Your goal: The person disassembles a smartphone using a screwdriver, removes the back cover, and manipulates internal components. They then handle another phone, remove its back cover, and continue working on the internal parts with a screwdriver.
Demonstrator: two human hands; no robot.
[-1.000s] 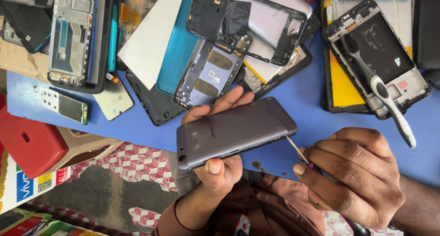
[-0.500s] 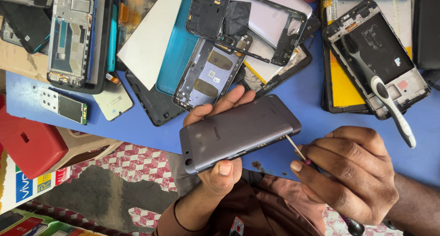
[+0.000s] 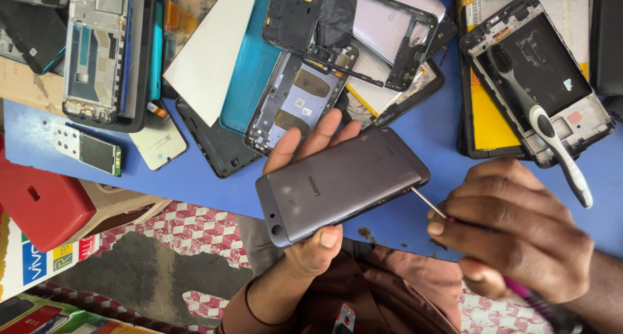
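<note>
My left hand (image 3: 310,243) holds a grey smartphone (image 3: 341,181) back side up, thumb on its near edge and fingers behind its far edge. My right hand (image 3: 513,227) grips a thin metal tool (image 3: 428,203) with a pink handle. The tool's tip touches the phone's lower right edge. Both hands are above the near edge of a blue table (image 3: 428,129).
Several phone frames, back covers and boards lie across the table, among them a teal cover (image 3: 250,68) and a black frame (image 3: 350,29). A toothbrush (image 3: 558,152) rests on an opened phone (image 3: 538,81) at right. A red box (image 3: 39,204) sits at left.
The phone has tilted and shifted slightly right in my left hand. My right hand has brought the tool tip against the phone's edge.
</note>
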